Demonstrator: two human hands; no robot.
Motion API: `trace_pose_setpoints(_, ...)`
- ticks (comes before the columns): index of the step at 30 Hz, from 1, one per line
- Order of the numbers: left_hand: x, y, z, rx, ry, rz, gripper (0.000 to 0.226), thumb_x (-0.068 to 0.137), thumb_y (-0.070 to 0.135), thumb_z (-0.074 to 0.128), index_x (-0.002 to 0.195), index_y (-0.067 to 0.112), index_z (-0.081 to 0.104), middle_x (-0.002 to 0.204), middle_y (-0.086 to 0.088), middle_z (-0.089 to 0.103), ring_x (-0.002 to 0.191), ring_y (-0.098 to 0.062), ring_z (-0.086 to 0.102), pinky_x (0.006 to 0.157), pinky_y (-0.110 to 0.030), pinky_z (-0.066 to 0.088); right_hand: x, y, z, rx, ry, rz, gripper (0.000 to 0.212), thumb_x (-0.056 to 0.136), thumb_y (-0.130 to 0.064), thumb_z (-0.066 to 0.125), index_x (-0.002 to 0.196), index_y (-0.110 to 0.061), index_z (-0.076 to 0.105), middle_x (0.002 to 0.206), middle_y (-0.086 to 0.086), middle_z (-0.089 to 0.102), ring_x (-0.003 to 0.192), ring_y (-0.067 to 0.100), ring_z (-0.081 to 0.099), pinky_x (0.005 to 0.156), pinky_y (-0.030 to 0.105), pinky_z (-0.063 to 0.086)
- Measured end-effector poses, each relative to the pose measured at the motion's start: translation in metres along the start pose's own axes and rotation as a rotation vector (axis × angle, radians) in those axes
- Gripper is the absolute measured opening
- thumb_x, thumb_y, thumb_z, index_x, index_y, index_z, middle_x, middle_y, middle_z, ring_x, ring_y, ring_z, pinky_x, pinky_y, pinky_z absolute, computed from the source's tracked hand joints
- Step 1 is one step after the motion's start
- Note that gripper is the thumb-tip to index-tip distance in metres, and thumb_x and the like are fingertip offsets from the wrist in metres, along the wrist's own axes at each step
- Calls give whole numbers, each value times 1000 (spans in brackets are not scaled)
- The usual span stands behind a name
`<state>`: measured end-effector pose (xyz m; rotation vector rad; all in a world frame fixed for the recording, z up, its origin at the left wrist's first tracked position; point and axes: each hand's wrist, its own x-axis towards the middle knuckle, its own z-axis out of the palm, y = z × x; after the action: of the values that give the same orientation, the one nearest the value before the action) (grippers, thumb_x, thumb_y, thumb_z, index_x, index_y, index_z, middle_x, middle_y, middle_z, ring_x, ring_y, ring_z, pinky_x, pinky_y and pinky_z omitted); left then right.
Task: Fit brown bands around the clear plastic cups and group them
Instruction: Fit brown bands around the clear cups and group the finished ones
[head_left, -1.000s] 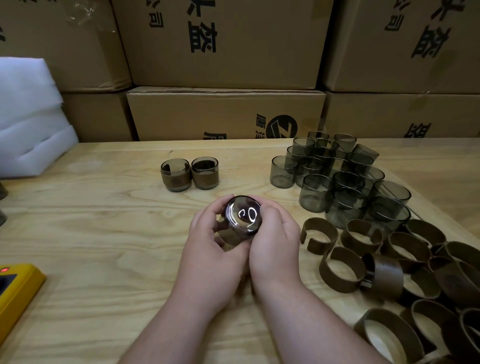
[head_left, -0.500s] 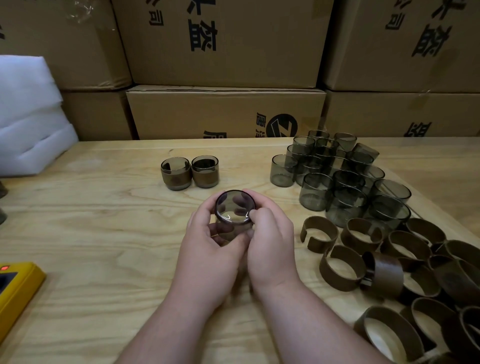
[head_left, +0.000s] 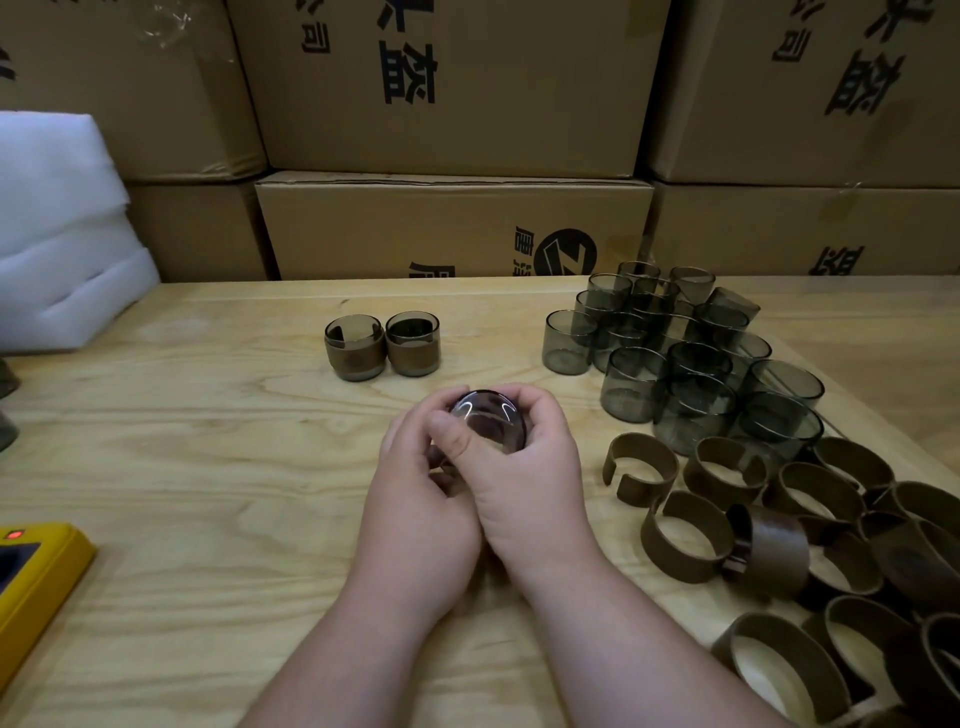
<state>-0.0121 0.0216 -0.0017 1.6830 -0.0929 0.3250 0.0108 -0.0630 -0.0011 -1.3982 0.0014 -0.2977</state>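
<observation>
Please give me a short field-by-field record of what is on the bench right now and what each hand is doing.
held item: one clear cup, base toward the camera
left hand: grips the cup from the left
right hand: grips the cup, thumb across its front
band on held cup: hidden by the fingers, cannot tell
finished group: two banded cups, side by side beyond the hands
unbanded cups: cluster at back right
loose brown bands: pile at near right
surface: wooden table

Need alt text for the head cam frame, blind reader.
Both hands, left hand and right hand, grip one clear cup over a wooden table. Two banded cups stand beyond; bare cups and loose brown bands lie right.
</observation>
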Motion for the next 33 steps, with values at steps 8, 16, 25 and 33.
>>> trace_pose_setpoints(8,-1,-5,4,50,-39,51,73,71,-2,82,114,54,61,120,28,56,97,-3,68,80,-17,54,5,1,-4,96,231,59,31,103,-38,58,78,-22,67,74,1,74,66,12,70,57,24,54)
trace_pose_setpoints(16,-1,-5,2,80,-41,94,78,76,-3,79,115,61,61,119,35,52,95,0,68,80,-11,51,6,-2,-5,177,191,92,19,97,-27,70,86,-12,67,78,2,75,71,9,71,59,20,54)
trace_pose_setpoints(25,3,-7,-3,-18,5,3,66,81,0,76,126,46,60,124,10,70,102,-6,72,90,-30,59,-2,-5,2,50,-67,5,52,61,-26,88,107,-26,64,100,-3,76,88,12,74,80,32,61)
trace_pose_setpoints(33,5,-5,-3,-216,60,-104,60,84,4,78,132,33,58,113,22,73,89,-10,76,68,-20,58,-1,-4,-1,276,-154,71,31,86,-23,63,114,-29,75,113,3,78,106,25,74,84,37,62)
